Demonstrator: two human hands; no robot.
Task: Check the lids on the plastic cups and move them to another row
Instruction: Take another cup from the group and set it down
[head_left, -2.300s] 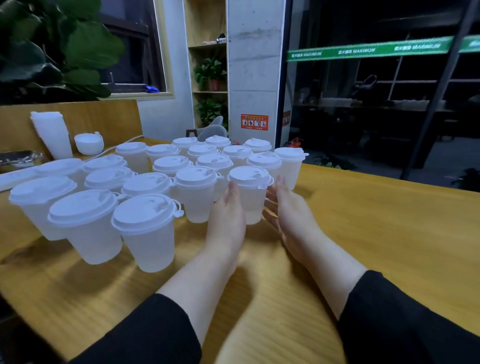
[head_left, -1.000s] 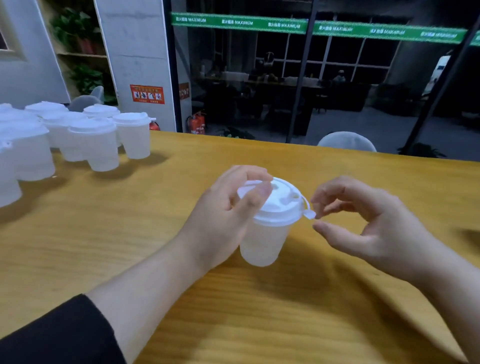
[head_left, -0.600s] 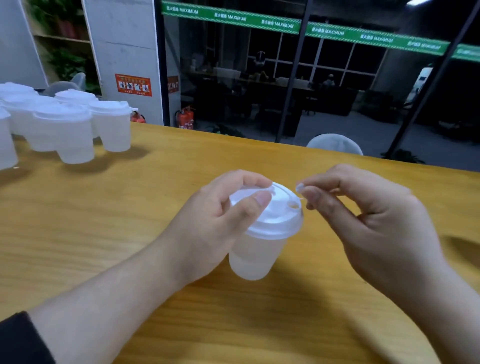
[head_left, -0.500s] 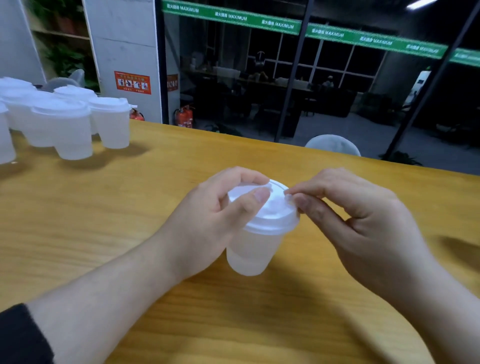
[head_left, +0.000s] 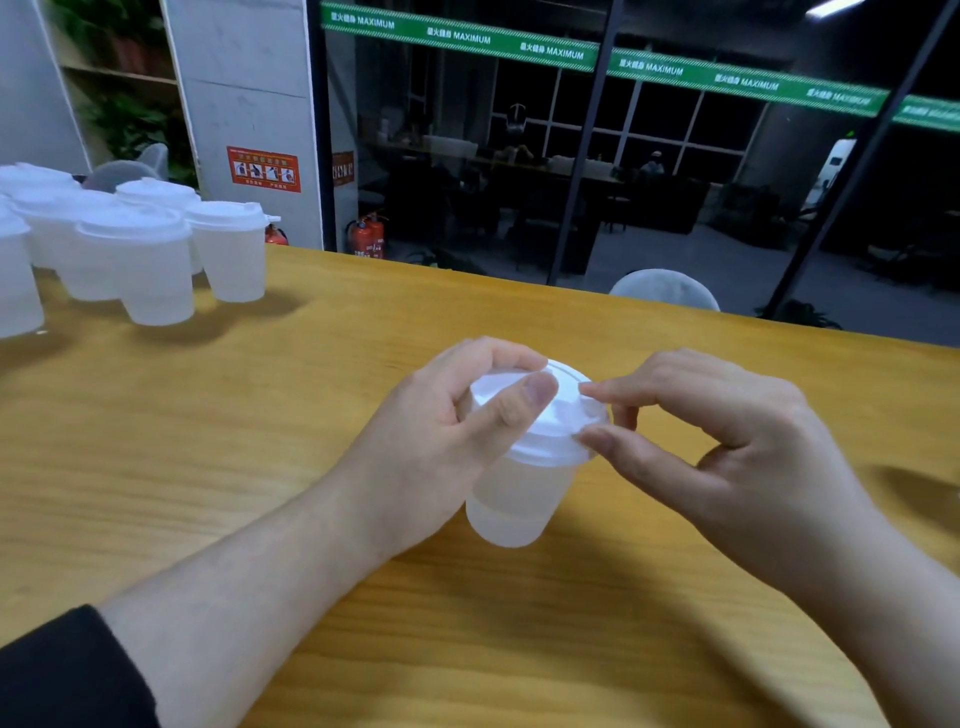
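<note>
A translucent plastic cup with a white lid stands on the wooden table, in the middle of the view. My left hand wraps the cup's upper part, with its thumb lying on the lid. My right hand pinches the lid's right rim between thumb and forefinger. The lid's small tab is hidden under those fingers. Several other lidded cups stand grouped at the far left of the table.
The table's far edge runs along a glass wall. A grey chair back rises just behind that edge. Bare wood lies between the held cup and the cup group, and also on the right.
I carried one cup from the group to the right and set it mid-table. My right hand's fingers closed on the lid's tab and now press at the lid's rim.
</note>
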